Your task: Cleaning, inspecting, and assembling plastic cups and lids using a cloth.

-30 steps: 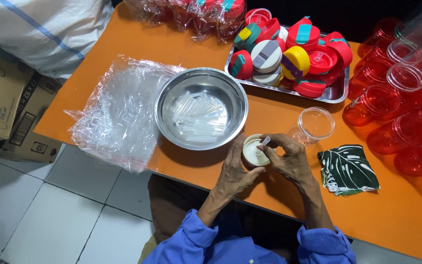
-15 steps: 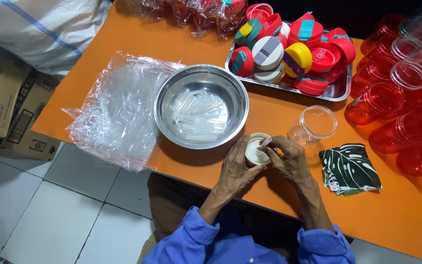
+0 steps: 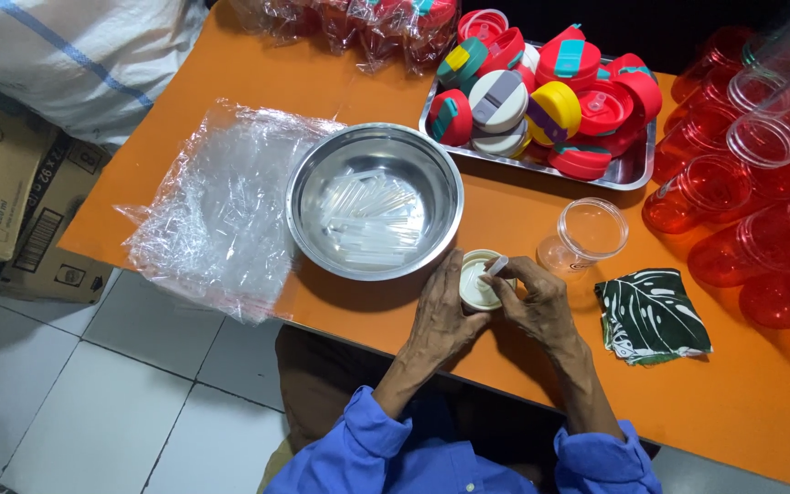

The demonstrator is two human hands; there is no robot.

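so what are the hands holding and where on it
Left hand grips the round cream plastic lid by its rim; right hand pinches a small white tube at the lid's top.

I saw an orange table (image 3: pixel 258 101) and a silvery steel bowl (image 3: pixel 308 183). The lid (image 3: pixel 475 285) between my hands was cream. The lids (image 3: pixel 550 91) on the metal tray (image 3: pixel 633 174) were red, yellow, white and teal. The cloth (image 3: pixel 651 316) was dark green with a pale leaf pattern; the cups (image 3: pixel 742 183) were translucent red, my sleeves (image 3: pixel 349 457) blue.
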